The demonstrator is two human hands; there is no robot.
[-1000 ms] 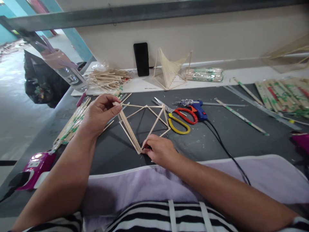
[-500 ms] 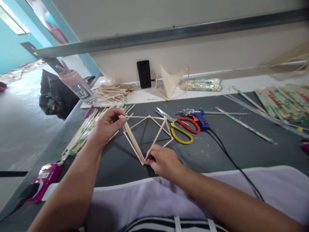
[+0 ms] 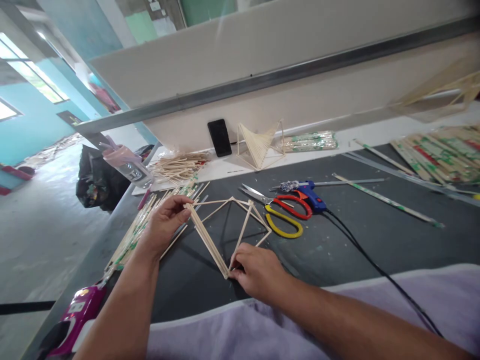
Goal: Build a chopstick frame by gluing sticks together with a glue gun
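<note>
— What's the biggest thing here?

— The dark grey table [image 3: 318, 250]. A purple cloth [image 3: 450, 285] runs along its near edge.

— What's the next big thing?

— A frame of thin wooden sticks [image 3: 209, 241]. It's left of the table's middle, closer to the near edge than the far one. On one side, a bunch of sticks lie next to each other. It seems to stand on the table, but I can't see all of the bottom.

— Where are the hands?

— The left hand [image 3: 165, 225] has its thumb and fingers pinched on the top left corner. The right hand [image 3: 258, 270] pinches the low corner nearest the person. Some of its fingertips are hidden.

— Is it heavy?

— I'd guess it's very light. The sticks look stiff and not slippery, but the corners might snap if you squeeze hard. I'd hold it softly right where the sticks meet, not halfway along one stick.

— What's near it?

— The scissors [image 3: 269, 201], just right of it, toward the far edge. A blue glue gun [image 3: 315, 201] lies just beside their red handle. I can't tell if those touch.
</note>
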